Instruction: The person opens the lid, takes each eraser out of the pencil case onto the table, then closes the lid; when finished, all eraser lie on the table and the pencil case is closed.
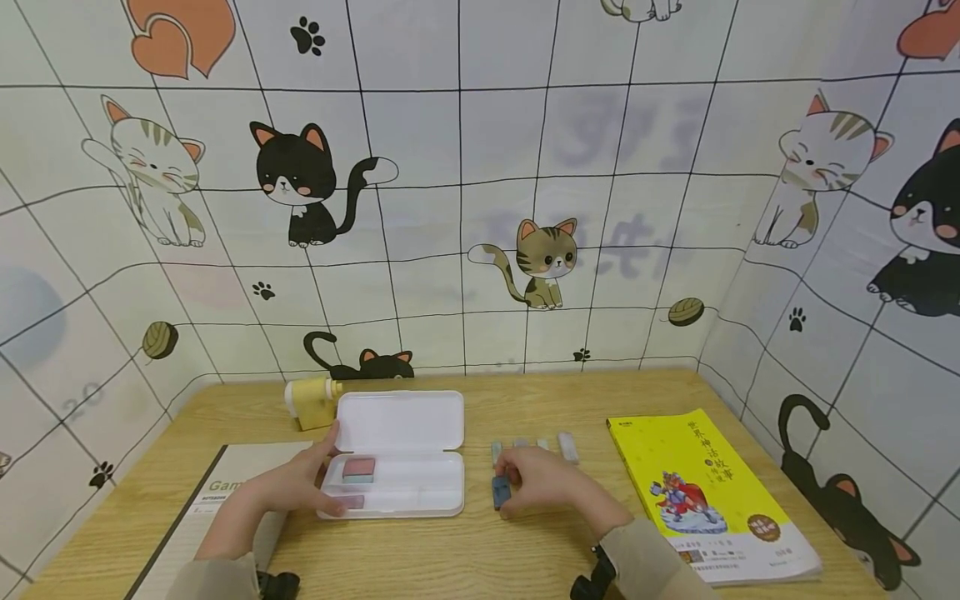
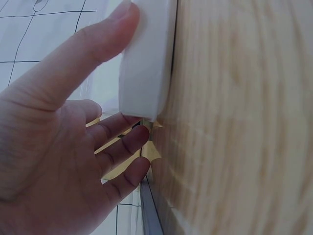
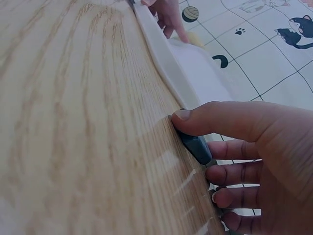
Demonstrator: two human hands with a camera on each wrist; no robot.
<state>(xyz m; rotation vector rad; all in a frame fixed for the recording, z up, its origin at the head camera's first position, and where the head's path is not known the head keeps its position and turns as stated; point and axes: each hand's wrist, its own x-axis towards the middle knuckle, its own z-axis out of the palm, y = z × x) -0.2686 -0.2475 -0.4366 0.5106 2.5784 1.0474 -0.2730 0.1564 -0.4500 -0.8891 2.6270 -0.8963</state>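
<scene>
A white plastic case [image 1: 420, 492] lies open on the table, its lid [image 1: 401, 421] tilted back. Pink and teal blocks [image 1: 358, 469] sit in its left part, with a pink block [image 1: 351, 502] nearer the front. My left hand [image 1: 296, 479] rests at the case's left side, thumb on the front corner and index finger by the lid. In the left wrist view its thumb [image 2: 88, 54] touches the case wall and the other fingers are loosely bent. To the right of the case, my right hand [image 1: 540, 479] pinches a small dark blue block [image 1: 501, 493] between thumb and index finger, at the tabletop.
Several small pale blocks, one of them whitish [image 1: 567, 447], lie behind my right hand. A yellow book [image 1: 697, 492] is at the right, a grey notebook [image 1: 217, 500] at the left. A yellow object [image 1: 311, 404] stands behind the case. Cat-patterned cloth [image 1: 465, 208] surrounds the table.
</scene>
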